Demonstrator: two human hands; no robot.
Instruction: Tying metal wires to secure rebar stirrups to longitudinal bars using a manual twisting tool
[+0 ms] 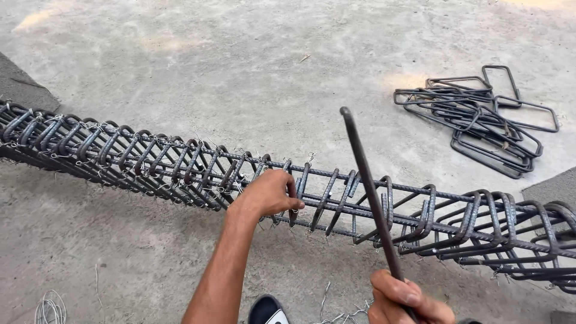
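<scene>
Across the concrete floor (240,54) runs a long rebar cage (150,159), steel stirrups wired onto straight bars, lying from far left to lower right. At its middle the left hand (267,195) curls its fingers around one stirrup (294,198) on the near side. The right hand (408,298), below the cage, is clenched on a thin steel rod (369,192) that slants up over the bars. The cage looks heavy and rigid, its ribbed steel giving a sure grip; cut wire ends stick out and could prick, so a stirrup's smooth bend seems the safest hold. Beyond the cage to the right lies a heap of loose stirrups (480,117); a wire coil (50,309) sits well below its left end.
</scene>
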